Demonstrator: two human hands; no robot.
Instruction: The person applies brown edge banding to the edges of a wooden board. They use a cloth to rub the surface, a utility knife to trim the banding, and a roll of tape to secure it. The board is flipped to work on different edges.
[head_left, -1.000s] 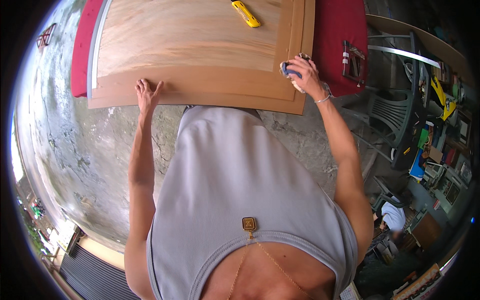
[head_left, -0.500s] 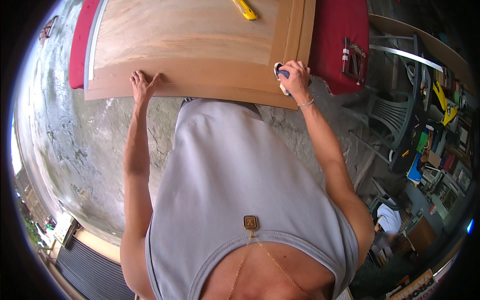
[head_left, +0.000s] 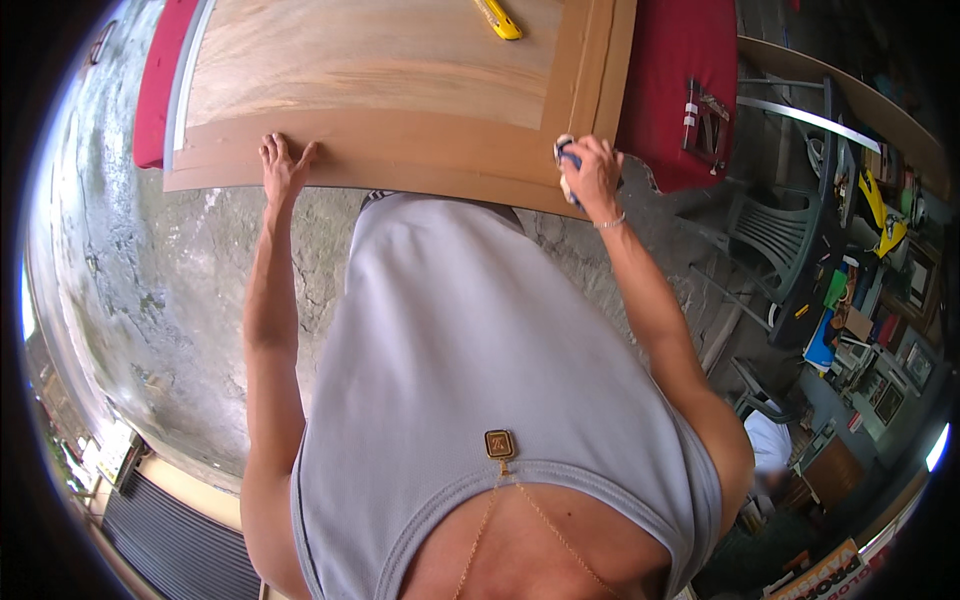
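Note:
In front of me lies a flat wooden panel [head_left: 370,85] with a wide brown border [head_left: 430,155] along its near and right sides. My left hand [head_left: 286,170] rests on the near border with its fingers spread, holding nothing. At the panel's near right corner, my right hand [head_left: 596,180] is closed around a blue-and-white wad [head_left: 568,160]. Its exact kind is partly hidden by my fingers. The wad sits against the border. Farther off on the panel, a yellow utility knife [head_left: 500,20] lies close to the top of the view.
Red-covered supports [head_left: 675,95] show on both sides of the panel. A metal-and-dark clamp-like frame [head_left: 706,125] is on the right one. Beyond stand a dark plastic chair [head_left: 770,240] and a cluttered workbench [head_left: 860,330]. Another person [head_left: 768,445] is at the lower right.
My right hand has slid slightly toward me with the blue-and-white wad, nearer the panel's front edge. My left hand stays in about the same place on the border.

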